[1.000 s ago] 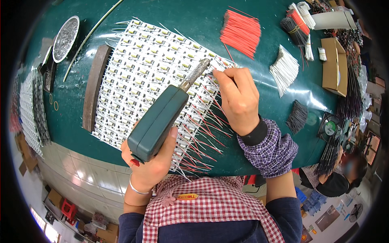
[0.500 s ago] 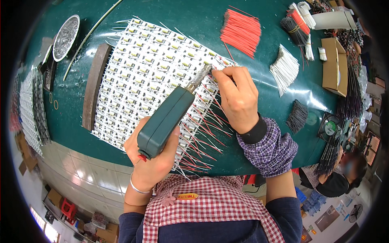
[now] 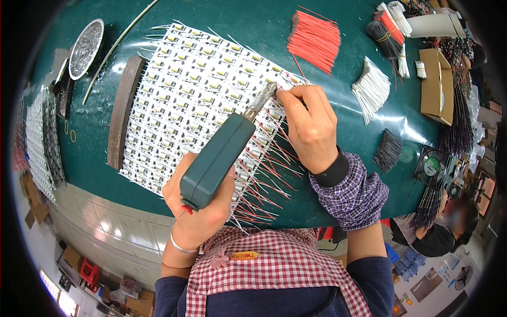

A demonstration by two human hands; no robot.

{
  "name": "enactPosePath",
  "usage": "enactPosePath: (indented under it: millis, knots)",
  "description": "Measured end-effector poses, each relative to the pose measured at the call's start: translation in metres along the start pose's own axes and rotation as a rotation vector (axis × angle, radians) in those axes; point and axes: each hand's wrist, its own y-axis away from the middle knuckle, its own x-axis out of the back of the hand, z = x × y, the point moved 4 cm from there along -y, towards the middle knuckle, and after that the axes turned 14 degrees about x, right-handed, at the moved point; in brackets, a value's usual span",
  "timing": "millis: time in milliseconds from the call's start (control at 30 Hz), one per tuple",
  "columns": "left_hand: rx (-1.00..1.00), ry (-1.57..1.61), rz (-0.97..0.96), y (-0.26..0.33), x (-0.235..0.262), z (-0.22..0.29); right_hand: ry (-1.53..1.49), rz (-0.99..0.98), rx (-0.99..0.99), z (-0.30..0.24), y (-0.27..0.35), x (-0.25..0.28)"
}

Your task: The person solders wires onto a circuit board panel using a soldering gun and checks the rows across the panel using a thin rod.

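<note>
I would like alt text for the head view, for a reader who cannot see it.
A person's left hand holds a green soldering tool, its tip close to the right hand, over a white circuit-board panel. Red wires, white wires and dark wires lie in piles on the green table.

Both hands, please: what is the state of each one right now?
Left hand: closed around the green soldering tool.
Right hand: closed in a pinch beside the tool's tip; what it grips, if anything, cannot be told.
</note>
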Motion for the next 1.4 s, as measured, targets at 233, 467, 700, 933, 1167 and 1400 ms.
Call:
enactPosePath:
  millis: [233,467,700,933,1167,1400]
  knots:
    - [0.075,0.148,0.03,0.005,0.003,-0.005,0.005,0.009,0.008,0.0,0.0,-0.001]
    - [0.042,0.118,0.038,0.01,0.004,-0.005,0.048,0.033,0.025,-0.002,0.0,0.002]
    - [0.019,0.051,0.067,0.017,0.007,-0.009,-0.013,0.049,0.016,-0.013,0.007,0.002]
    - [-0.074,0.004,0.066,0.02,0.004,-0.013,-0.014,0.035,0.019,-0.013,0.007,0.0]
    - [0.123,0.174,0.022,0.02,0.002,-0.018,-0.002,0.015,0.015,-0.014,0.008,-0.002]
    - [-0.027,-0.043,0.018,0.017,0.007,-0.007,0.007,0.009,0.016,-0.013,0.007,-0.001]
